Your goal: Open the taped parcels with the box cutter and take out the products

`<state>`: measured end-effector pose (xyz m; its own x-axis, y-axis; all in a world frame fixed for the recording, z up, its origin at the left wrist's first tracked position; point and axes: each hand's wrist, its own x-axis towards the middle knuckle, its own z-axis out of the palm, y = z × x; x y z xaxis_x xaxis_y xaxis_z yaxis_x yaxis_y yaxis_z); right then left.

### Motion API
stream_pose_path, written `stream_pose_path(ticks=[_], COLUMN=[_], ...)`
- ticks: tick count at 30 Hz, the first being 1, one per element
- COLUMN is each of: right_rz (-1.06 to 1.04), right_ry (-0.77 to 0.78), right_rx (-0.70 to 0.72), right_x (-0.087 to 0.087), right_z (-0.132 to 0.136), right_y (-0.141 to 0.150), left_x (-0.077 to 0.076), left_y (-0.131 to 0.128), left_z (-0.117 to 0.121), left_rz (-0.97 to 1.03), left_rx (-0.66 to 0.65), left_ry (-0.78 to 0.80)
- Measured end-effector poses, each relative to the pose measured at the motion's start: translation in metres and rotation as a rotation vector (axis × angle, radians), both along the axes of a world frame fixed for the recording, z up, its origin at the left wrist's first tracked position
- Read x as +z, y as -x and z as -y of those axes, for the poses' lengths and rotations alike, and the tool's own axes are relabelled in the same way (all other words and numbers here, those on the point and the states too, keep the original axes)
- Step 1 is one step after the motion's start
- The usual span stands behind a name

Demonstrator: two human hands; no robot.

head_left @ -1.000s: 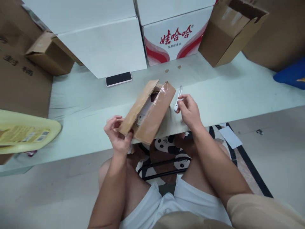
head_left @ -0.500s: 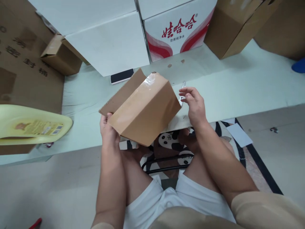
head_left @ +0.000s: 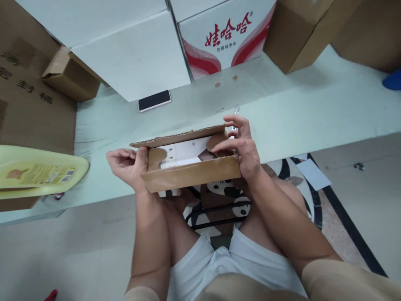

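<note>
A small brown cardboard box (head_left: 191,175) is held over the front edge of the table, its long top open and turned up toward me. Inside lies a white item (head_left: 184,150) with small printed marks; what it is I cannot tell. My left hand (head_left: 133,167) grips the box's left end, thumb at the rim and fingers curled. At the right end, my right hand (head_left: 244,148) holds the box, with one finger reaching over into the opening. Just behind those fingers, a slim clear object (head_left: 237,110) is partly hidden.
A phone (head_left: 154,100) lies on the pale green tabletop (head_left: 300,108). White cartons (head_left: 134,58) and brown boxes (head_left: 297,37) line the back. At left, a yellow jug (head_left: 44,169) lies on its side. A blue object (head_left: 392,80) sits at the right edge.
The box has been tipped so its open top faces me, showing the white item inside. My right hand has come from beside the box onto its right end.
</note>
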<state>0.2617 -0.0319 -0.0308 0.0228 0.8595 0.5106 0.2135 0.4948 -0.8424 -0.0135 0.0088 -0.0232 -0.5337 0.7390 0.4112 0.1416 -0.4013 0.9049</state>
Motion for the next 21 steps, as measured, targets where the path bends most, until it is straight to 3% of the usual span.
stream_pose_path(ticks=[3, 9, 12, 16, 18, 21], right_rz=[0.027, 0.169, 0.217, 0.201, 0.183, 0.316], right_ry=[-0.061, -0.181, -0.168, -0.247, -0.277, -0.164], right_rx=[0.046, -0.002, -0.078, -0.190, -0.311, -0.406], right_x=[0.001, 0.004, 0.002, -0.004, -0.004, 0.003], right_z=[0.001, 0.004, 0.006, 0.006, 0.005, 0.004], right_y=[0.001, 0.010, 0.015, 0.017, 0.015, 0.006], left_x=[-0.001, -0.002, -0.004, -0.005, -0.004, -0.001], left_y=[0.000, 0.006, 0.012, 0.018, 0.017, 0.014], left_z=[0.008, 0.031, 0.033, 0.032, 0.033, 0.034], left_rz=[-0.040, -0.121, -0.254, -0.247, -0.232, -0.259], left_rx=[0.032, -0.272, -0.306, -0.389, -0.473, -0.536], left_ry=[-0.114, -0.091, -0.041, 0.096, 0.180, 0.172])
